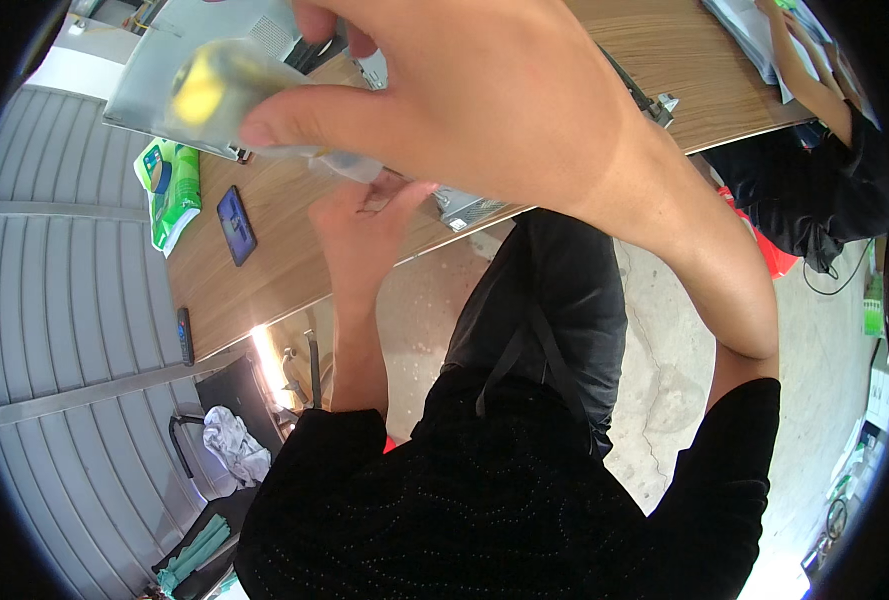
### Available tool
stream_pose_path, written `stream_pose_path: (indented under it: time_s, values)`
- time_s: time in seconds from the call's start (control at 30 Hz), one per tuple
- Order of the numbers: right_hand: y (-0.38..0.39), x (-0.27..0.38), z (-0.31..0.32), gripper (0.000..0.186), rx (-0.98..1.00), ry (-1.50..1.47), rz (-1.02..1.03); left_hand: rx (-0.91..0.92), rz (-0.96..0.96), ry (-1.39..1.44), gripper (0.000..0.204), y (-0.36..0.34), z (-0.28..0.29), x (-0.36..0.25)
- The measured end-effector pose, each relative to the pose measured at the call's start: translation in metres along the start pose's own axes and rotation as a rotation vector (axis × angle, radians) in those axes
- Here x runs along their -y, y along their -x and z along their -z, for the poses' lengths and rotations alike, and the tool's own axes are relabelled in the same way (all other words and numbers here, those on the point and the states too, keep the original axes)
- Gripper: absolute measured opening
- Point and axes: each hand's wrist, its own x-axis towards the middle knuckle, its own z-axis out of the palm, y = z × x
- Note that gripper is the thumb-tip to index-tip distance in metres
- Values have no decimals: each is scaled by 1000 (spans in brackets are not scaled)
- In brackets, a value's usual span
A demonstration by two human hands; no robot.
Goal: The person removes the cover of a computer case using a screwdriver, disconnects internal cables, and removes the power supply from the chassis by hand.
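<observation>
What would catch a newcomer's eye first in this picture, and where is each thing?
First, the right hand, looming large across the upper middle, with a blurred yellow thing just left of its thumb. Below it, the left hand is near the front edge of the wooden table. Farther left on that table, a bright green package and a dark phone stand out.

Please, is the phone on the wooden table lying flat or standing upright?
Lying flat: the phone has its broad face turned upward on the wooden table, beside the green packet.
</observation>
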Motion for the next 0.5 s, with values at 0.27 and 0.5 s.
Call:
stream_pose_path:
  time_s: [0.27,0.5]
  values:
    - [17,7,-22,33,-161,26,-41,-370,-342,229,18,-3,-20,8]
    - [17,3,-23,42,4,-42,-171,-85,-319,136,16,0,-4,3]
